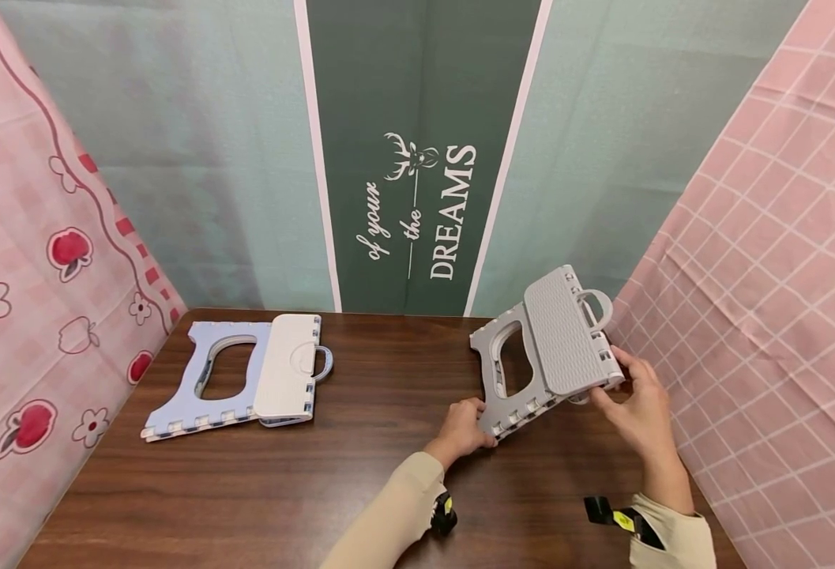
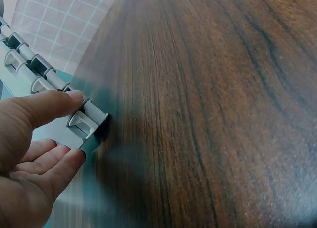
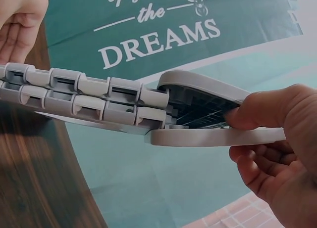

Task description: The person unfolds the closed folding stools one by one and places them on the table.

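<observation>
The left hand (image 1: 462,427) pinches the gray stool (image 1: 547,348) by its foot end, thumb opposite fingers; the right hand (image 1: 641,407) grips its seat edge.

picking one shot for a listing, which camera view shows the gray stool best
The head view: nearly all of the gray stool shows, including legs, seat and handle. The left wrist view has just part of its hinged edge; the right wrist view shows the stool edge-on, seat halves parted.

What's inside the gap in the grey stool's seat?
In the grey stool's seat, a dark hollow with thin ribs shows. The right hand covers part of the gap, and shadow hides the deepest bit.
</observation>
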`<state>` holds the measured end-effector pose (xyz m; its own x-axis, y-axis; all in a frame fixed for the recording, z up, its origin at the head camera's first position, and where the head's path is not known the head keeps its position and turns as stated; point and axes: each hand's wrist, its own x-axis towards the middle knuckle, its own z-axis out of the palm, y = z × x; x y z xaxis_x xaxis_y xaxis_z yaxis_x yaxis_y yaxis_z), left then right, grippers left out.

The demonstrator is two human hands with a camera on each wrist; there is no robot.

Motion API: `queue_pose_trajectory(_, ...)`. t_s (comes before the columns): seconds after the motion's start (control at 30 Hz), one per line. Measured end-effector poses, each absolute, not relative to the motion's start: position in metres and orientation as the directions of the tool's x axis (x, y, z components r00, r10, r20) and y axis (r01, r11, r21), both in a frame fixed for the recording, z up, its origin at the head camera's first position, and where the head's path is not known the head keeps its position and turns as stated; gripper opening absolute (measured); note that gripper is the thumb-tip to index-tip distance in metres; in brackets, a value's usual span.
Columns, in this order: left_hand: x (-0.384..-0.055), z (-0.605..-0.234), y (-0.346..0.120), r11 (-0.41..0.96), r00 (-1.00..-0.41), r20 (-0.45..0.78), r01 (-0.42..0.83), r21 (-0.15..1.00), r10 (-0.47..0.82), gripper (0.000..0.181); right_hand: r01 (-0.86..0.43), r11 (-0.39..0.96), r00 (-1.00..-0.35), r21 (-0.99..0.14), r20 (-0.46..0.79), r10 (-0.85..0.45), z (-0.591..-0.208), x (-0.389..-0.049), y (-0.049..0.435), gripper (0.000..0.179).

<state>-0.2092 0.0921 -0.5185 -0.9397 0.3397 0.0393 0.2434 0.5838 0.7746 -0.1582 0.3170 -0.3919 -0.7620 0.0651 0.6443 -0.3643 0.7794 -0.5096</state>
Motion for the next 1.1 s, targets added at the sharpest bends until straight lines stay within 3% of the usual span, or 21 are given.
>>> queue_pose_trajectory(0.23,-0.209,-0.518,0.092,0.582,-0.940,0.041,0.243,0.776,0.338,0.053,-0.415,0.798,-0.702,-0.436,0.712,0.024,-0.389,-0.160,0.312,0.062)
queue_pose_trajectory(0.9,-0.206,-0.523,0.101,0.529,-0.953,0.048,0.208,0.823,0.301,0.053,-0.512,0.781,-0.639,-0.358,0.767,-0.067,-0.388,-0.163,0.301,0.063)
queue_pose_trajectory(1.1,-0.206,-0.525,0.103,0.511,-0.955,0.023,0.178,0.841,0.295,0.053,-0.540,0.749,-0.639,-0.385,0.766,-0.066,-0.389,-0.165,0.299,0.066)
